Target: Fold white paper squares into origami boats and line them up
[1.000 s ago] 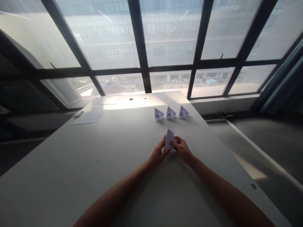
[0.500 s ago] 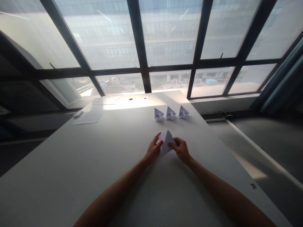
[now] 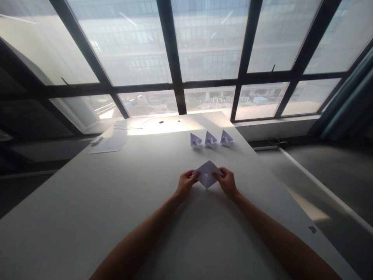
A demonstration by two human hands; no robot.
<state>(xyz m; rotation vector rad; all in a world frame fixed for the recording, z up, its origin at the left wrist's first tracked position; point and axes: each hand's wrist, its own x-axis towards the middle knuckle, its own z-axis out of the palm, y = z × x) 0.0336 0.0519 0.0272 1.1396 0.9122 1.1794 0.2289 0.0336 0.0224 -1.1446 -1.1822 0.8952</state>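
Observation:
A folded white paper piece point(image 3: 207, 174), now spread into a diamond shape, is held just above the white table point(image 3: 87, 202). My left hand point(image 3: 185, 184) pinches its left corner and my right hand point(image 3: 226, 182) pinches its right corner. Both hands are closed on the paper. Beyond them, three finished folded paper boats point(image 3: 211, 139) stand in a row on the table.
Flat sheets of paper point(image 3: 109, 143) lie at the table's far left corner, with a small white object point(image 3: 96, 140) beside them. Two small dark holes point(image 3: 169, 121) sit near the far edge. Large windows run behind the table; floor lies to the right.
The paper piece went from a narrow upright fold to a wide diamond as my hands pulled its sides apart. The three boats stayed put.

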